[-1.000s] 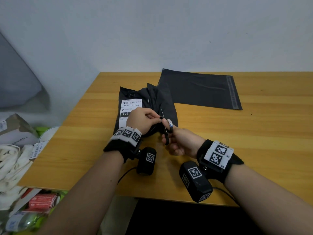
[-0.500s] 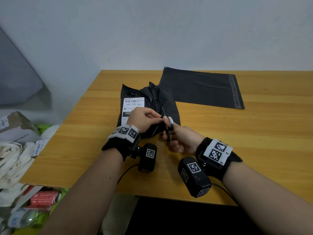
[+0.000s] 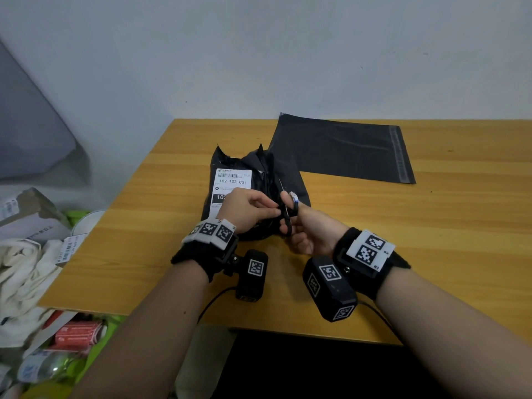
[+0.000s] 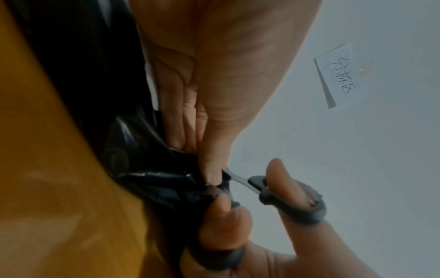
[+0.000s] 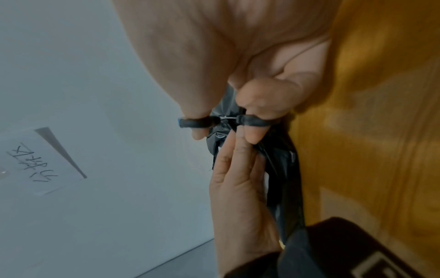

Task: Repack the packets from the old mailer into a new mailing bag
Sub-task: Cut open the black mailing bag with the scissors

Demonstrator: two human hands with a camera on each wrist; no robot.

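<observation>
The old mailer [image 3: 253, 174], a crumpled black plastic bag with a white shipping label [image 3: 231, 181], lies on the wooden table [image 3: 431, 220] in front of me. My left hand [image 3: 247, 208] pinches its near edge [image 4: 164, 176]. My right hand [image 3: 305, 228] grips black-handled scissors [image 3: 286, 214], thumb and fingers through the loops [image 4: 292, 199], blades pointing away into the bag's plastic. The new mailing bag [image 3: 342, 148], flat and black with a grey seal strip, lies behind to the right. The packets are hidden inside the old mailer.
Left of the table, on the floor, lie cardboard boxes [image 3: 26, 214], white cloth [image 3: 26, 272], red packets [image 3: 74, 335] and a plastic bottle. A paper note [image 4: 340, 75] hangs on the pale wall behind the table.
The right hand with the scissors has moved slightly further along the bag's edge. The left hand keeps its pinch on the mailer.
</observation>
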